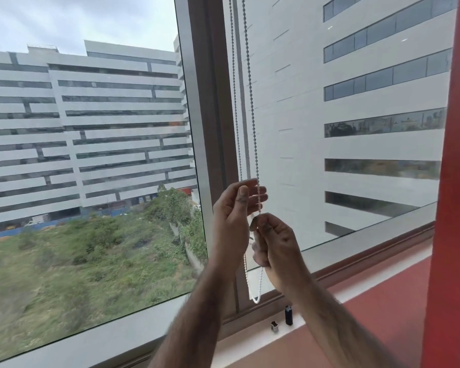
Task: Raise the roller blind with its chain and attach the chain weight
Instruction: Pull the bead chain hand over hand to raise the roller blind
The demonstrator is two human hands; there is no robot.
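Observation:
A white beaded chain hangs in two strands beside the window mullion and ends in a loop just above the sill. My left hand holds the strands at about mid-height, thumb up. Just below and to the right, my right hand pinches the right strand between thumb and fingers. A translucent roller blind covers the right pane. A small dark upright piece and a small grey piece stand on the sill below the loop; whether either is the chain weight I cannot tell.
A brown window mullion stands just left of the chain. The red sill runs along the bottom right, and a red vertical post rises at the far right. The left pane shows buildings and greenery outside.

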